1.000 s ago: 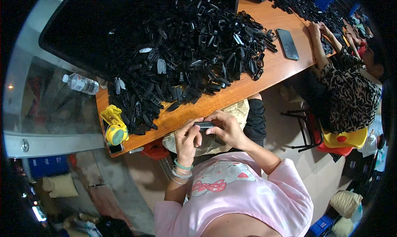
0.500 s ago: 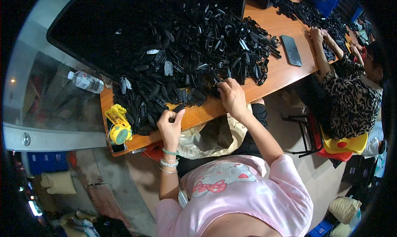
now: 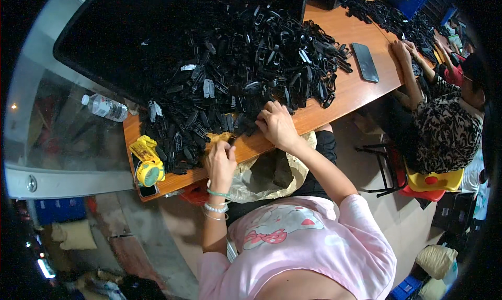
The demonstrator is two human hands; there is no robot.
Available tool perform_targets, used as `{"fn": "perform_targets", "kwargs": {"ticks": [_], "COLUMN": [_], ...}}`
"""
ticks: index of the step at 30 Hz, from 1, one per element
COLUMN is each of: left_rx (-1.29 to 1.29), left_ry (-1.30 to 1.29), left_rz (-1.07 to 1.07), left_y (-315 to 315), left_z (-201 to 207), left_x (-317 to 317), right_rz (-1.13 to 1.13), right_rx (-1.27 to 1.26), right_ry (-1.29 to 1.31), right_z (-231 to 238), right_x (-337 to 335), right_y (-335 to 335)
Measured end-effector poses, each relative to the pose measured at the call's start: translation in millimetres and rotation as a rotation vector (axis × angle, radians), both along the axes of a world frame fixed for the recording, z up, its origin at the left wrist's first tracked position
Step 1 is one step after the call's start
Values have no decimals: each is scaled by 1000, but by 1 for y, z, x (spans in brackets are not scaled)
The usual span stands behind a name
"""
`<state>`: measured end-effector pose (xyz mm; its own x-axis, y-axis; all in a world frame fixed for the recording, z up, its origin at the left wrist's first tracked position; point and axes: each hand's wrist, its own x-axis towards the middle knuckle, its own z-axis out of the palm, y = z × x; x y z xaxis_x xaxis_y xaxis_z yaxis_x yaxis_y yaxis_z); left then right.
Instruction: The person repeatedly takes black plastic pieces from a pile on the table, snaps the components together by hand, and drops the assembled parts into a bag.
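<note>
A big heap of small black plastic pieces [image 3: 246, 75], a few of them grey or whitish, covers much of the wooden table [image 3: 342, 98]. At its near edge my left hand [image 3: 220, 164], with bracelets on the wrist, is closed in a pinch on a small black plastic piece [image 3: 231, 140] that juts up past the fingertips. To its right, my right hand [image 3: 278, 126] bends its fingers down at the heap's front border. Those fingertips are hidden, and whatever they grip cannot be made out. Below both hands, a pale woven sack [image 3: 298, 177] gapes at the table edge.
A yellow handheld fan [image 3: 149, 166] stands at the table's left corner, near a clear plastic bottle [image 3: 107, 107]. A dark phone [image 3: 365, 62] lies right of the heap. Farther right, a co-worker in a patterned top [image 3: 447, 127] sits on a yellow-and-red stool [image 3: 431, 182].
My right hand has shifted left along the heap's edge, closer to my left hand. The left hand has turned and moved slightly right, its black piece now tilted more upright.
</note>
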<state>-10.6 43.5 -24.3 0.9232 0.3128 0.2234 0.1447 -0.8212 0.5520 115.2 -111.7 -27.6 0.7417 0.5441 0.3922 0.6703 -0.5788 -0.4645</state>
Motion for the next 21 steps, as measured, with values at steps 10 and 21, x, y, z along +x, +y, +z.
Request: {"fn": "perform_targets", "kwargs": {"ticks": [10,21], "left_rx": [-688,-1152], "left_ry": [7,-41], "left_rz": [-177,-221], "left_y": [-49,-52], "left_z": [-25,4], "left_x": [17,10], "right_rz": [-42,200], "right_rx": [129,400], "right_ry": [133,510], "right_z": [22,33], "right_x": [-12,-36], "right_y": [-15,-61]}}
